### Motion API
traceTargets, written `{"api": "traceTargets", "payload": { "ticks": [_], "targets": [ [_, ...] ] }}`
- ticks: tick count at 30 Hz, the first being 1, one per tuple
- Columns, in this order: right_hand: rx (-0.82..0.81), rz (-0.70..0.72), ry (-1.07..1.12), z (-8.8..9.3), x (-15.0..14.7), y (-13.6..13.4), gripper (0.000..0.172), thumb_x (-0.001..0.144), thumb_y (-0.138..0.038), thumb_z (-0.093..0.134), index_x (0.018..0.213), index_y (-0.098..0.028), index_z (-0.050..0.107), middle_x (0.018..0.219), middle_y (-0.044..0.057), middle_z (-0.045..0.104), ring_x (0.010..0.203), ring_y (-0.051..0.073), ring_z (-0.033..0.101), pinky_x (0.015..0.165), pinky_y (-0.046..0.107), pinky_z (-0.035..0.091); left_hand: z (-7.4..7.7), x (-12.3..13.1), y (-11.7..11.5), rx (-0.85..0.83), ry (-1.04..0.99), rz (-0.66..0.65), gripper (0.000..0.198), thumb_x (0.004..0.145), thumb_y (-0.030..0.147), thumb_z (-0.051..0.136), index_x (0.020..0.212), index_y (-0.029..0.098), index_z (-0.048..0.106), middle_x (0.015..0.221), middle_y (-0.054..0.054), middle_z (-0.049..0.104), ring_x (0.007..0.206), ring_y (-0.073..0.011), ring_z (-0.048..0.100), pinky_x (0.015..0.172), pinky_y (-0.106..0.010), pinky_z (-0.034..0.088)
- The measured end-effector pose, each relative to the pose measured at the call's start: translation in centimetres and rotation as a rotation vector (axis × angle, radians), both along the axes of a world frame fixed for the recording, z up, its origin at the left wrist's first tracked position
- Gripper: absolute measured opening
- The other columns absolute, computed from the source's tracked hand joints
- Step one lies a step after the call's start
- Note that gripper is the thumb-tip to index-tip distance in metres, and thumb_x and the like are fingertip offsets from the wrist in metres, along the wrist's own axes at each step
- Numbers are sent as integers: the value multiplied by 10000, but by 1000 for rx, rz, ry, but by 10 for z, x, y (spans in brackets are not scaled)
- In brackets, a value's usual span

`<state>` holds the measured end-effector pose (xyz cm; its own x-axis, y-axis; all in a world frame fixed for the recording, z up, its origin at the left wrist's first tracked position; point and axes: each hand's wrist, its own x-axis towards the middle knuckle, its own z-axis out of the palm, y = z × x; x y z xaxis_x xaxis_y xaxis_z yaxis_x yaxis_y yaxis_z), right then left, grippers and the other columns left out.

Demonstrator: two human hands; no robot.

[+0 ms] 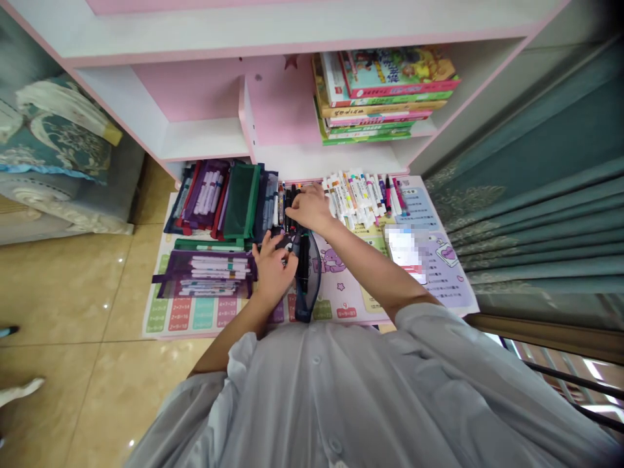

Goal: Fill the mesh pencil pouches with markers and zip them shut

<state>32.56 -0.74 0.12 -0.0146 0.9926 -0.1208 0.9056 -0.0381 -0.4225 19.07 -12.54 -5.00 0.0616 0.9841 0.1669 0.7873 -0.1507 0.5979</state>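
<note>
A dark blue mesh pencil pouch (314, 286) with black markers (303, 263) inside lies in front of me. My left hand (273, 268) is at its left edge, thumb and index finger closed at the pouch's side and the other fingers raised. Beyond the pouch, my right hand (311, 208) bends its fingers down over a row of dark pens (287, 201). Its fingertips are partly hidden, so what they grip is unclear. Right of that hand lies a pile of white markers (355, 195) with coloured marks.
Filled mesh pouches in purple (205, 188) and green (241, 195) lie at the back left, with another purple pouch (214, 274) nearer. A phone-like object (405, 253) with a blurred screen rests right. Behind are a shelf (205, 138) and stacked books (385, 97).
</note>
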Motion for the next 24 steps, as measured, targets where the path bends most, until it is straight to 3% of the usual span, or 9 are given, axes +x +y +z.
{"api": "traceTargets", "payload": {
  "ticks": [5, 11, 17, 21, 24],
  "targets": [
    [-85, 70, -99, -22, -16, 35, 402, 874, -405, 600, 1119, -120, 741, 1547, 210, 464, 1530, 432, 232, 1161, 677, 310, 1, 0, -1, -8, -6, 8, 227, 845, 220, 598, 618, 214, 604, 1344, -44, 691, 1460, -299, 451, 1213, -660, 231],
    [-97, 57, -122, -38, -20, 44, 487, 870, -429, 595, 1203, -88, 696, 1561, 232, 437, 1555, 437, 168, 1171, 700, 284, 1, 0, -2, -18, -29, -4, 212, 844, 228, 604, 632, 217, 612, 1355, -47, 685, 1458, -301, 456, 1210, -673, 225],
    [-122, 33, -134, -38, -27, 47, 595, 832, -419, 626, 1312, -67, 628, 1554, 243, 444, 1553, 435, 173, 1167, 721, 273, 1, 0, -2, -20, -18, -4, 209, 842, 220, 602, 633, 215, 618, 1359, -43, 683, 1463, -305, 450, 1212, -668, 231],
    [-83, 41, -110, -31, -25, 45, 505, 829, -385, 621, 1222, -75, 688, 1559, 238, 445, 1550, 442, 180, 1171, 724, 264, 1, 0, -1, -10, -14, 8, 212, 838, 215, 605, 626, 214, 619, 1345, -46, 691, 1459, -307, 454, 1208, -665, 241],
    [6, 0, -25, -15, -16, 30, 367, 832, -369, 609, 1045, -111, 760, 1553, 197, 471, 1548, 442, 192, 1175, 712, 271, 0, 0, -1, 1, -10, 8, 217, 836, 217, 608, 619, 214, 615, 1334, -45, 697, 1452, -309, 461, 1209, -661, 241]
  ]
}}
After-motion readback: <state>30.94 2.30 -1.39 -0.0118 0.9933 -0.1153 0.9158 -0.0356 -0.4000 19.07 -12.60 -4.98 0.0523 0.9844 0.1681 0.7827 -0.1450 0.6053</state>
